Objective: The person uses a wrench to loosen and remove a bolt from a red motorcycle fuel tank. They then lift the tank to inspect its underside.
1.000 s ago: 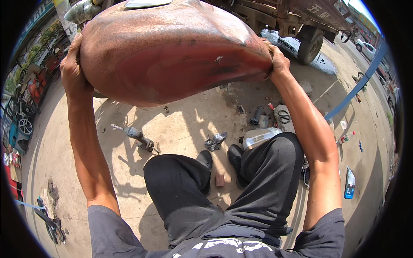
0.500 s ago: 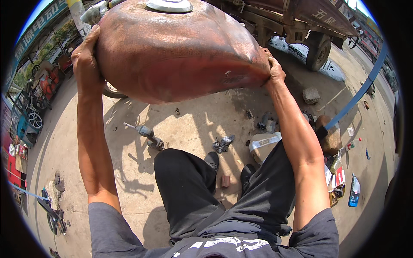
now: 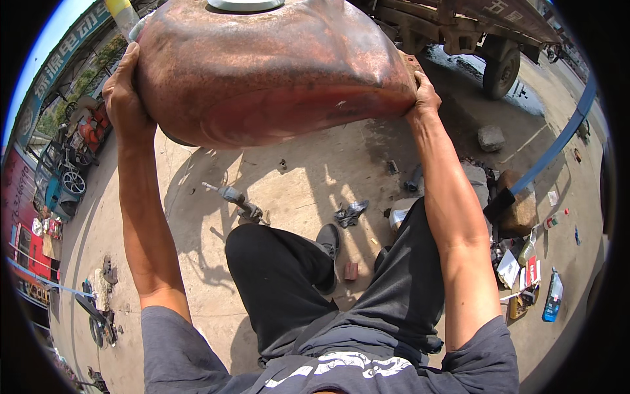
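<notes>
A rusty red motorcycle fuel tank (image 3: 262,72) is raised in front of me, its silver filler cap (image 3: 244,4) at the top of the picture. My left hand (image 3: 128,98) grips the tank's broad rounded end, thumb up along its side. At the narrow end, my right hand (image 3: 425,97) is closed round the tank's tip; some of its fingers are hidden behind the metal. On the concrete below lies a power tool with a long thin shaft (image 3: 235,201). A crumpled dark plastic piece (image 3: 351,213) and a small reddish block (image 3: 351,271) are near my shoes.
A rusty truck's wheel (image 3: 501,67) stands at the far right. Stones (image 3: 491,138), a blue bottle (image 3: 552,295) and litter lie to the right, where a blue strap or pole (image 3: 558,141) slants through. Left stand a wheeled machine (image 3: 72,182) and scrap parts (image 3: 98,308).
The tank, held in both hands, has shifted slightly up and left in view. The ground things appear moved a little right as my view shifted. Both grips stay the same.
</notes>
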### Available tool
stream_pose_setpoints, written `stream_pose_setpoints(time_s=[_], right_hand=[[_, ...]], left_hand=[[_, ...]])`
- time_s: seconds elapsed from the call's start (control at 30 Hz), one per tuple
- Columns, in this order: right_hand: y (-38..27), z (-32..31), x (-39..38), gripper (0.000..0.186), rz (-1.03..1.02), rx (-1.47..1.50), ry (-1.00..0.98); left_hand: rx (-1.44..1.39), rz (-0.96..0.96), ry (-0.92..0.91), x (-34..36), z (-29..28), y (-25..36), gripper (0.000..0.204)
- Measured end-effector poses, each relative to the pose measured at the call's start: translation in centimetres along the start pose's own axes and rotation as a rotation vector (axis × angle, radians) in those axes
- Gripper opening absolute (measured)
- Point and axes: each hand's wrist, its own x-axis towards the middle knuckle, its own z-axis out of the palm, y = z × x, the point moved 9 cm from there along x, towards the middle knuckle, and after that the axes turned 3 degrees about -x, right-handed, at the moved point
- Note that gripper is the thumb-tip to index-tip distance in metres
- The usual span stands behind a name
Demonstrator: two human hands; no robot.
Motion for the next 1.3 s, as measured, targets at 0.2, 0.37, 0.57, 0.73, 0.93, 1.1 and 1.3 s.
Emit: stream_pose_setpoints(time_s=[0.2, 0.37, 0.57, 0.73, 0.93, 1.1, 1.3], right_hand=[[0.2, -0.3, 0.3, 0.038, 0.005, 0.070, 0.006], [0.1, -0.6, -0.1, 0.035, 0.003, 0.062, 0.071], [-0.8, -1.0, -0.3, 0.030, -0.001, 0.041, 0.073], [-1.4, -1.2, -0.7, 0.030, -0.014, 0.044, 0.082], [-2.3, -1.4, -1.6, 0.031, -0.015, 0.056, 0.095], [-3.1, -1.8, -2.2, 0.028, -0.028, 0.027, 0.153], [-3.8, -2.5, -0.6, 0.017, -0.111, 0.015, 0.124]], left_hand=[[-0.039, 0.011, -0.072, 1.1, 0.5, 0.4, 0.041], [0.084, 0.068, -0.011, 1.0, 1.1, 2.7, 0.042], [0.151, 0.076, 0.000, 0.5, 2.1, 3.8, 0.044], [0.004, 0.003, -0.004, 1.0, 1.8, 3.5, 0.040], [0.165, 0.066, -0.029, -0.3, 2.6, 4.2, 0.044], [-0.006, -0.096, -0.070, 0.4, 1.8, 1.9, 0.044], [0.321, 0.093, -0.116, -0.1, 1.5, 2.2, 0.038]])
